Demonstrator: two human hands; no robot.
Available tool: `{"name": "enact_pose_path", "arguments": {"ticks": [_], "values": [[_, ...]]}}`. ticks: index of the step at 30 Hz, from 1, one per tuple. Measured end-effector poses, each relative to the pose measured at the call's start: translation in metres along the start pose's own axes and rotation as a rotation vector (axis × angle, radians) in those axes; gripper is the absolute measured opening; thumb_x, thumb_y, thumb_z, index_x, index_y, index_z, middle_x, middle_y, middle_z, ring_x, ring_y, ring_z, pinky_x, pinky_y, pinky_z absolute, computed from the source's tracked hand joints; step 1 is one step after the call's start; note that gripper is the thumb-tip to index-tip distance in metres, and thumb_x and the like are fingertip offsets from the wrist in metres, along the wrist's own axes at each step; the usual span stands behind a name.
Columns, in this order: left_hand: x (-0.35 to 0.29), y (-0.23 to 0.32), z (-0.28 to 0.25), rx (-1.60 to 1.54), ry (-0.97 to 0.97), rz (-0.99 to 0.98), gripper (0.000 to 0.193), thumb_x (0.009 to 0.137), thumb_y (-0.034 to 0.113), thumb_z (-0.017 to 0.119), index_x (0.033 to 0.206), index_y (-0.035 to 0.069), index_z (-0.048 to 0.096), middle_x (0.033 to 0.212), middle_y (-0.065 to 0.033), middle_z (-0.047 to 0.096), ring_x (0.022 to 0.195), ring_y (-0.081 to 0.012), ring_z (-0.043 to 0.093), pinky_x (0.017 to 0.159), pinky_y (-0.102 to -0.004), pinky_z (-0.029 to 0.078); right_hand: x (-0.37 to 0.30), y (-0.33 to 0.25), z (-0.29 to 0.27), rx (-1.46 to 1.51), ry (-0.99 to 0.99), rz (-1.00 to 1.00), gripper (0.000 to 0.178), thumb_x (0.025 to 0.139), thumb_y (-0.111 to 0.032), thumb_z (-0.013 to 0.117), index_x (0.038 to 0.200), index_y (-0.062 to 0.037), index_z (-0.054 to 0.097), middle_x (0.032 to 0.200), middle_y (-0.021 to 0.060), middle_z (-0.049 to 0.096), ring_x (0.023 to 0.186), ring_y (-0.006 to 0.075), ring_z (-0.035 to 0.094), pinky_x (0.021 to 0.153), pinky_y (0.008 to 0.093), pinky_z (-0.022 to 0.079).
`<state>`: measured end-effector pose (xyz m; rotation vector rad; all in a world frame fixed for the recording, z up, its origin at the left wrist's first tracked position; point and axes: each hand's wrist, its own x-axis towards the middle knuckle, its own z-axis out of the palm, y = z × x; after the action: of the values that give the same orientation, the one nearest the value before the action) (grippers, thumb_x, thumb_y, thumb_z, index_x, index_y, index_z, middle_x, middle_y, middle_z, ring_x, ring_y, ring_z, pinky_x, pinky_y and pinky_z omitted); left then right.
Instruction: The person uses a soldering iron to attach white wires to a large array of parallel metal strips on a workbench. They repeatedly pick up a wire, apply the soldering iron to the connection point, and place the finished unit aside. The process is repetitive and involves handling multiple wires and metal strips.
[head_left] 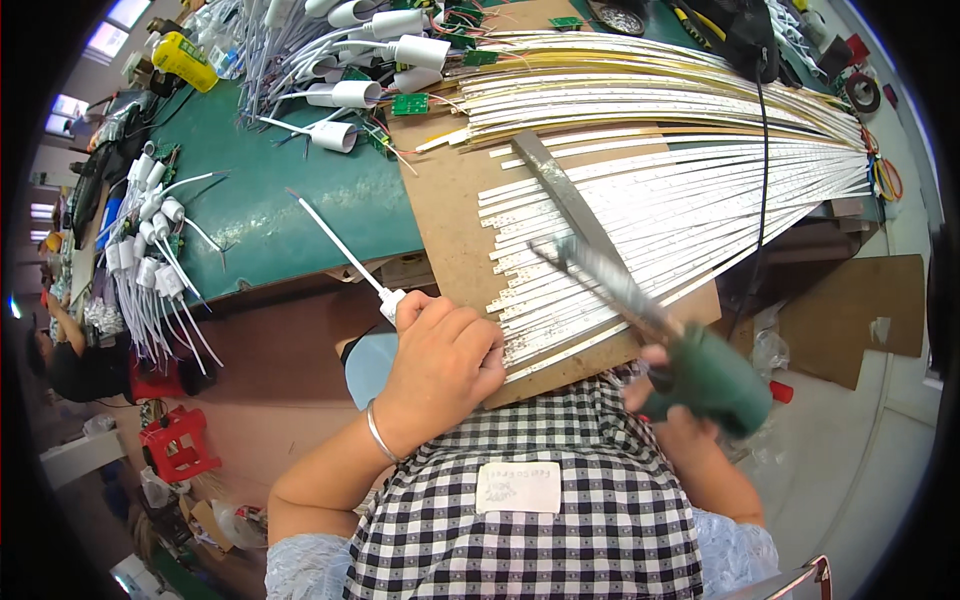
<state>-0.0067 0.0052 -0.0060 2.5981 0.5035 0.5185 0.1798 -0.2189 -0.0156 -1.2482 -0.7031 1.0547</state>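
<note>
My left hand (440,360) is closed around a white cable end cap (392,302); its white cable (335,243) slants up and left to stripped wire ends. The curled fingers sit beside the near ends of the white LED strips (580,270), which fan across a brown board (450,215). My right hand (692,428) grips a green soldering gun (715,378), smeared by motion. Its metal barrel slants up and left above the strips. A grey metal bar (570,195) lies across the strips. Whatever is under my left fingers is hidden.
White caps with cables and green circuit boards (410,104) are heaped at the back of the green table (300,210). Another cable bundle (150,240) hangs over its left edge. A black cord (764,170) crosses the strips. A red stool (180,445) stands at lower left.
</note>
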Motion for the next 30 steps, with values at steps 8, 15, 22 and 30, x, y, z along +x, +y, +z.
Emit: {"name": "enact_pose_path", "arguments": {"ticks": [8,15,22,30], "values": [[0.001,0.000,0.002,0.019,0.073,0.020,0.017,0.065,0.005,0.070,0.073,0.013,0.058,0.069,0.0014,0.053,0.069,-0.0196,0.052,0.078,-0.0369,0.033,-0.052,0.010,-0.023,-0.072,0.042,0.204,0.051,0.087,-0.020,0.070,0.126,0.0058,0.049,0.112,0.0173,0.065,0.097,0.0216,0.067,0.084,0.0289,0.053],[0.000,0.001,0.001,0.035,0.057,0.011,0.015,0.068,0.007,0.070,0.072,0.012,0.057,0.070,0.0001,0.052,0.073,-0.0197,0.051,0.081,-0.0386,0.034,-0.036,0.009,-0.022,-0.452,-0.173,-0.195,0.050,0.085,-0.008,0.070,0.127,0.0064,0.049,0.118,0.0161,0.064,0.109,0.0203,0.063,0.093,0.0312,0.052],[0.000,0.000,0.003,0.036,0.051,0.008,0.015,0.067,0.007,0.071,0.072,0.012,0.057,0.070,0.0000,0.052,0.073,-0.0197,0.051,0.082,-0.0388,0.034,-0.032,0.001,-0.018,-0.483,-0.179,-0.105,0.044,0.088,-0.011,0.068,0.123,0.0065,0.051,0.112,0.0137,0.066,0.098,0.0181,0.066,0.086,0.0292,0.053],[0.001,0.000,0.002,0.035,0.068,0.014,0.017,0.064,0.004,0.070,0.073,0.013,0.058,0.069,0.0018,0.053,0.070,-0.0188,0.052,0.079,-0.0373,0.033,-0.042,0.003,-0.020,-0.365,0.086,0.095,0.042,0.088,-0.026,0.069,0.113,0.0049,0.055,0.084,0.0075,0.069,0.076,0.0160,0.067,0.073,0.0276,0.053]]}}
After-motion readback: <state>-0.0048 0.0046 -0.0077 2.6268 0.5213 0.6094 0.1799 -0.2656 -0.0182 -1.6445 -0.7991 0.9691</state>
